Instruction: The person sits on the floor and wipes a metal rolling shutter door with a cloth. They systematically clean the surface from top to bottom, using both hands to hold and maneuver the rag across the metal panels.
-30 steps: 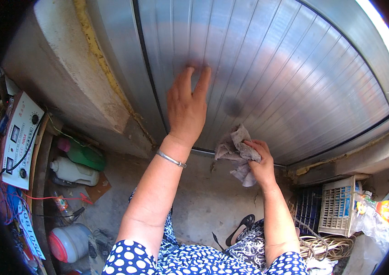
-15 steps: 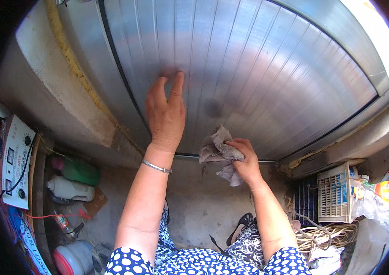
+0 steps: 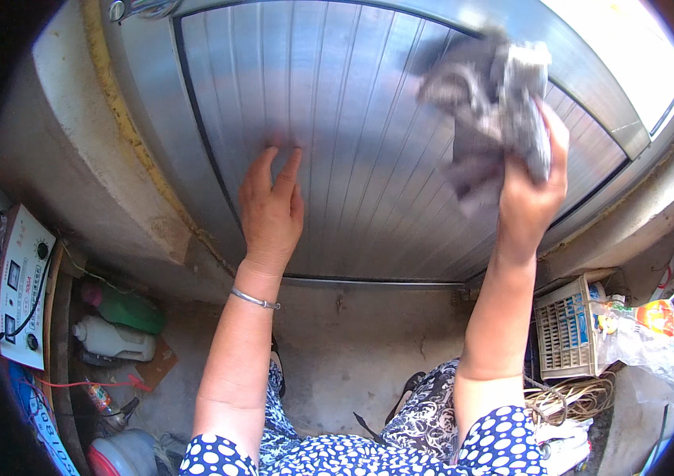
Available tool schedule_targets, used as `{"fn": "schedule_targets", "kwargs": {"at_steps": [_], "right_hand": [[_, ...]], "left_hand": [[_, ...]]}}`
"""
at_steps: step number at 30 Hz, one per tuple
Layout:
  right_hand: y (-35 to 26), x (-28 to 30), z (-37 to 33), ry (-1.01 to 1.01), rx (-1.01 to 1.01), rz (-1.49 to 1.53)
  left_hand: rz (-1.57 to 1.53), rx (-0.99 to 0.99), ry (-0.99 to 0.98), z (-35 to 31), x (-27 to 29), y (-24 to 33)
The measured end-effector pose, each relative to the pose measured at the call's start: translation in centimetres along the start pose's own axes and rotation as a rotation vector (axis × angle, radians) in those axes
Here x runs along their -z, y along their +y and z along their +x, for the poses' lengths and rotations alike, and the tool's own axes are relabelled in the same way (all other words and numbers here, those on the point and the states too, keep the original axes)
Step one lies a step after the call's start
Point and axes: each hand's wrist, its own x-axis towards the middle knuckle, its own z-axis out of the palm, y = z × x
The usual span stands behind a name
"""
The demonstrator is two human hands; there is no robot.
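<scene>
Before me stands a ribbed metal door panel [image 3: 353,159], silver with a dark rubber seal along its edges. My left hand [image 3: 271,210] rests its fingertips at the panel's left half, fingers stretched out and holding nothing; a bracelet circles that wrist. Up at the panel's right side, my right hand [image 3: 534,186] grips a crumpled grey rag [image 3: 484,119], which is smeared by motion. Whether the rag touches the metal I cannot tell.
A white control box [image 3: 26,285] with dials sits at left, above plastic bottles [image 3: 119,339] and a tub [image 3: 127,454]. To the right are a plastic crate [image 3: 566,329], a bag [image 3: 647,329] and coiled cord [image 3: 583,397]. Concrete floor [image 3: 337,349] lies below the door.
My right hand has swung the rag up and to the right, from the panel's lower edge to its upper right. My left hand sits slightly lower and further left.
</scene>
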Motion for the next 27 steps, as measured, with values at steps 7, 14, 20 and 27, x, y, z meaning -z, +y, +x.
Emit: {"fn": "schedule_targets", "kwargs": {"at_steps": [7, 14, 20, 27], "right_hand": [[1.8, -7.8, -0.6, -0.153, 0.416, -0.527], [3.3, -9.3, -11.7, -0.558, 0.515, -0.431], [7.2, -10.2, -23.9, -1.018, 0.667, -0.302], [7.2, -10.5, -25.8, -1.269, 0.605, -0.249]], "left_hand": [[-0.224, 0.058, 0.189, 0.5, 1.0, -2.0], [-0.186, 0.196, 0.336, 1.1, 2.9, -4.0], [-0.173, 0.184, 0.359, 1.3, 3.4, -4.4], [-0.164, 0.245, 0.408, 1.5, 5.0, -5.7]]}}
